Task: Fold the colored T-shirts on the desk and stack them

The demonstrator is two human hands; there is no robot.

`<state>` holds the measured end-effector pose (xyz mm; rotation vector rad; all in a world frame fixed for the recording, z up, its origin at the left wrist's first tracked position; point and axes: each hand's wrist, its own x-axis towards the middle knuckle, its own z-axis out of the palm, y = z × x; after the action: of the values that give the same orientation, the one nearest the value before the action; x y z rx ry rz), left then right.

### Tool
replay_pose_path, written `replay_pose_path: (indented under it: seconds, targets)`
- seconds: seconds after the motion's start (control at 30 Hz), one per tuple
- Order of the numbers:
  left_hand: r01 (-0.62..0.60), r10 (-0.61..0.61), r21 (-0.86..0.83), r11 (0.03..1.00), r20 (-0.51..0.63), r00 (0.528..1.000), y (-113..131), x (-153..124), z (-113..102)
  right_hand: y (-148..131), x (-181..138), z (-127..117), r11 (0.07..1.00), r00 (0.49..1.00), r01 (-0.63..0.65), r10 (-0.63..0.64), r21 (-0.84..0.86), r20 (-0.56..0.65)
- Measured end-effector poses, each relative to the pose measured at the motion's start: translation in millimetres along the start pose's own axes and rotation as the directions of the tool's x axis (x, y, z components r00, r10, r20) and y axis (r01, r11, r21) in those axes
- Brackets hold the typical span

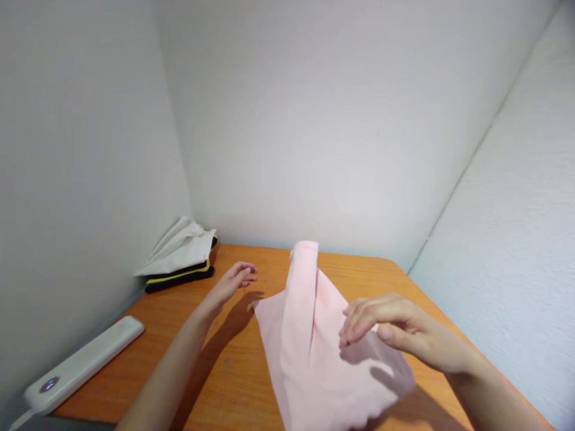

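Observation:
A pale pink cloth [309,347] lies on the orange wooden table [233,383], one strip of it folded up toward the back wall. My right hand [390,326] hovers over the cloth's right side, fingers held together and curled downward, with nothing plainly in them. My left hand [236,278] reaches forward above the table to the left of the cloth, fingers stretched out and empty. It does not touch the cloth.
A stack of folded clothes [182,254], white on top of black with yellow trim, sits in the back left corner. A long white device [83,365] lies along the left table edge. Walls close in on the left, back and right.

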<state>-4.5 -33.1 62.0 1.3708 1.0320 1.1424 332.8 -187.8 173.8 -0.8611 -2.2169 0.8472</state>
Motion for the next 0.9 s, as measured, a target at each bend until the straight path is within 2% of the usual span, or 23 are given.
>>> replay_pose_path:
  seconds: [0.07,0.17,0.23,0.3,0.4,0.5,0.63,0.7,0.8,0.87,0.9]
  targets:
    - [0.036,-0.043,0.087,0.996,0.079,0.996,-3,-3,5,14,-23,5,0.992,0.992,-0.124,0.123,-0.023,-0.037]
    - [0.05,-0.095,0.224,0.973,0.197,0.976,-14,-4,22,41,-48,15,0.951,0.953,-0.301,0.297,-0.077,-0.056]
    - [0.051,-0.151,0.334,0.941,0.282,0.948,-24,-6,37,58,-61,25,0.928,0.933,-0.359,0.358,-0.099,-0.036]
    - [0.028,-0.193,0.457,0.889,0.317,0.929,-34,-10,54,73,-69,35,0.9,0.913,-0.409,0.405,-0.154,-0.054]
    - [-0.061,-0.122,0.619,0.783,0.249,0.961,-44,-23,74,95,-77,55,0.791,0.837,-0.542,0.477,-0.285,-0.269]
    - [-0.075,-0.064,0.718,0.692,0.165,0.984,-44,-37,87,118,-82,73,0.709,0.753,-0.629,0.452,-0.32,-0.479]
    - [-0.071,-0.03,0.784,0.616,0.113,0.993,-32,-53,100,134,-81,86,0.699,0.722,-0.634,0.382,-0.331,-0.577]
    - [-0.136,0.005,0.748,0.65,0.175,0.985,-24,-62,109,125,-76,89,0.703,0.731,-0.626,0.377,-0.338,-0.569]
    - [-0.195,-0.011,0.6,0.776,0.322,0.947,-16,-78,126,96,-63,97,0.805,0.814,-0.523,0.374,-0.279,-0.445]
    - [-0.187,-0.017,0.518,0.834,0.364,0.931,-17,-88,137,80,-55,103,0.862,0.862,-0.444,0.338,-0.243,-0.377]
    - [-0.192,-0.008,0.499,0.845,0.372,0.928,-19,-93,142,78,-53,106,0.865,0.867,-0.43,0.315,-0.259,-0.386]
